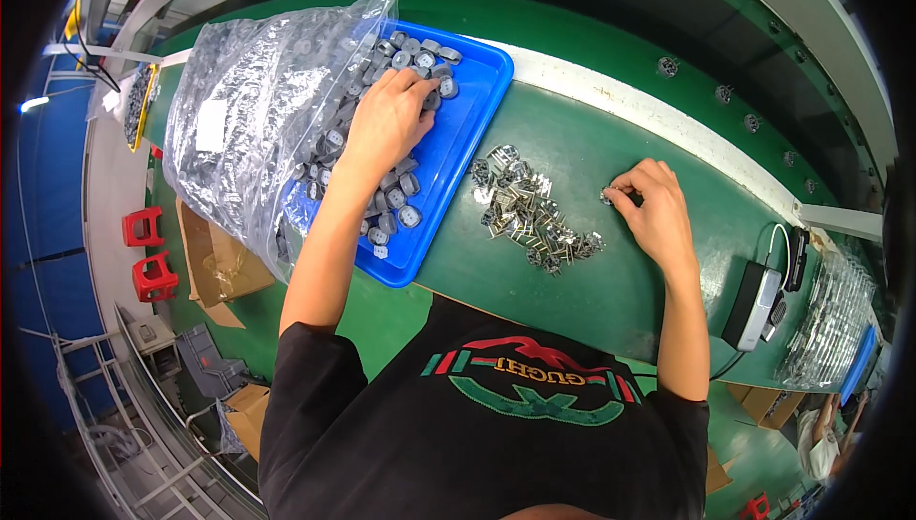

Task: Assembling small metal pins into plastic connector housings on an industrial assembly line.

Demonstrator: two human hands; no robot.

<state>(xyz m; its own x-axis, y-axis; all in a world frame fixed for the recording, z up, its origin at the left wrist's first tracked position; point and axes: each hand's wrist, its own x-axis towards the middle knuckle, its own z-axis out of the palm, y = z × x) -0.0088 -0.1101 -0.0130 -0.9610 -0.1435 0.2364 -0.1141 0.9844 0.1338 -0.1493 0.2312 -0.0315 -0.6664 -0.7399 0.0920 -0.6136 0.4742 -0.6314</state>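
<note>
Clear plastic bag (pixel 243 110) of grey parts lies at counter's left end. Grey handheld device (pixel 756 305) with cable sits near right end. Two red stools (pixel 148 253) and cardboard boxes (pixel 218 267) stand on floor below.

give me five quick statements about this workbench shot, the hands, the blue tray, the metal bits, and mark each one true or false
1. The left hand rests on the small grey round parts in the blue tray. True.
2. The right hand holds a screwdriver. False: its fingertips pinch a small part on the green table; no tool shows.
3. A pile of small metal pieces lies on the table between the two hands. True.
4. The clear plastic bag is empty. False: it is full of small grey parts.
5. The tray sits to the person's right. False: it is on the left, partly under the bag.
</note>
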